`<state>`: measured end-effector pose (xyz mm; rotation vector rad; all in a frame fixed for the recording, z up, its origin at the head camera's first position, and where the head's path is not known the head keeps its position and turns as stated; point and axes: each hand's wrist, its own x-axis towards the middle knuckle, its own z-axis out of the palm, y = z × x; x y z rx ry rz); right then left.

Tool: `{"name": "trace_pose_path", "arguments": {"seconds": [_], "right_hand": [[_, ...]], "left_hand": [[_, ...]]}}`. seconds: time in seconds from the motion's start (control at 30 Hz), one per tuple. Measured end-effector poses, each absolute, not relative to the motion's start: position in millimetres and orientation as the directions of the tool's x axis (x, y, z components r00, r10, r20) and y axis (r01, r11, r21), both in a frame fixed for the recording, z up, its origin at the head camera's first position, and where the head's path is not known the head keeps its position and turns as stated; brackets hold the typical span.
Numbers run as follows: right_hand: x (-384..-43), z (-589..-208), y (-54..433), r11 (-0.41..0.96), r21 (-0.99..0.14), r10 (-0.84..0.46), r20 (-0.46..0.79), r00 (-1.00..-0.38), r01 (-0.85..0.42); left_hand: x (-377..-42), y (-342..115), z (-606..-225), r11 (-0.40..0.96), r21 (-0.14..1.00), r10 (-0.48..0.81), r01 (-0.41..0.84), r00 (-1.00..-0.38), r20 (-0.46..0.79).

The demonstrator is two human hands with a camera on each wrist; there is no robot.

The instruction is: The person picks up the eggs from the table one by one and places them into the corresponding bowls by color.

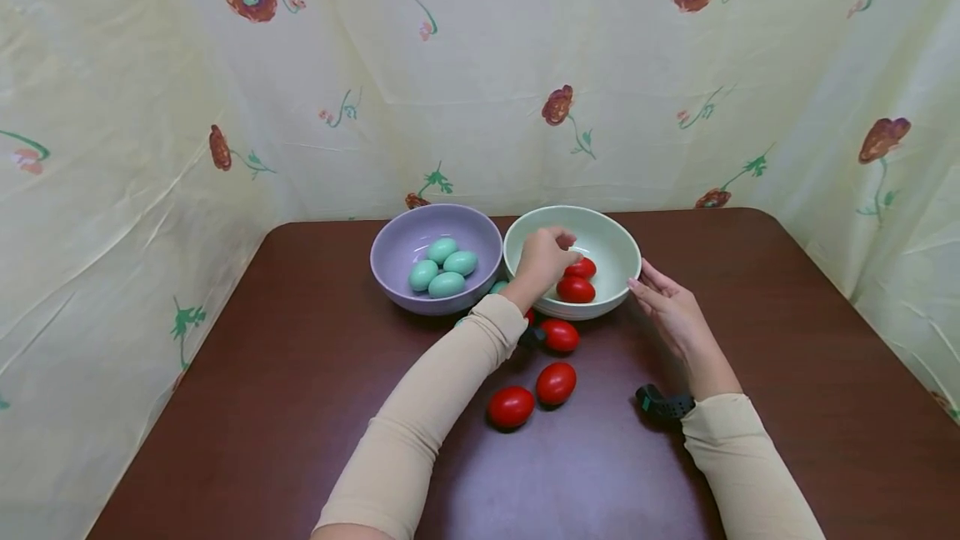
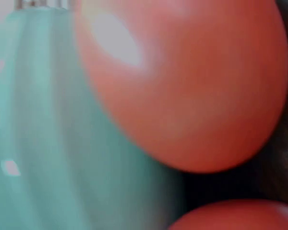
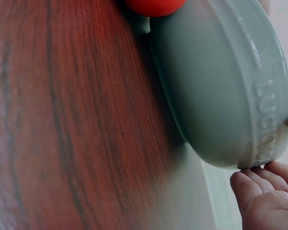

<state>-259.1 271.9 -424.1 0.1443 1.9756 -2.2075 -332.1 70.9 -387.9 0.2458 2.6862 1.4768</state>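
In the head view my left hand (image 1: 546,258) reaches into the pale green bowl (image 1: 611,244), thumb and fingers apart with nothing seen between them. Two red eggs (image 1: 576,289) lie in that bowl, one right beside the left thumb. My right hand (image 1: 675,315) grips the bowl's right side, thumb at the rim and fingers against the outer wall; the right wrist view shows the fingertips (image 3: 252,184) touching that wall (image 3: 216,86). Just in front of the bowl is a red egg (image 1: 559,336), with another partly hidden behind the left wrist. A large red egg (image 2: 192,81) fills the left wrist view.
A purple bowl (image 1: 390,252) with several mint-green eggs (image 1: 447,284) stands left of the green bowl. Another mint egg (image 1: 497,287) shows partly behind the left forearm. Two red eggs (image 1: 511,407) lie nearer on the brown table (image 1: 247,407). A flowered curtain (image 1: 480,107) hangs behind.
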Motion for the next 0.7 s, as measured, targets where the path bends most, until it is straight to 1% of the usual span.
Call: {"name": "trace_pose_path", "arguments": {"seconds": [0.13, 0.3, 0.43, 0.57, 0.7], "right_hand": [[-259.5, -426.5, 272.7, -0.105, -0.975, -0.065, -0.188, -0.980, 0.194], [-260.0, -426.9, 270.6, -0.110, -0.977, -0.066, -0.178, -0.982, 0.185], [-260.3, -426.8, 270.2, -0.118, -0.975, -0.060, -0.182, -0.981, 0.188], [-259.5, -425.4, 270.8, -0.132, -0.974, -0.064, -0.177, -0.982, 0.184], [-258.9, -424.0, 271.5, -0.141, -0.972, -0.066, -0.182, -0.981, 0.190]], "left_hand": [[-320.9, 63.1, -379.4, 0.481, 0.862, 0.225, 0.160, -0.973, 0.055], [-298.2, 44.0, -373.1, 0.407, 0.895, 0.280, 0.184, -0.957, 0.069], [-277.4, 25.5, -372.7, 0.374, 0.914, 0.329, 0.160, -0.944, 0.030], [-258.6, 8.7, -374.1, 0.338, 0.936, 0.360, 0.100, -0.932, -0.030], [-244.0, -4.4, -377.1, 0.312, 0.947, 0.376, 0.079, -0.925, -0.047]]}}
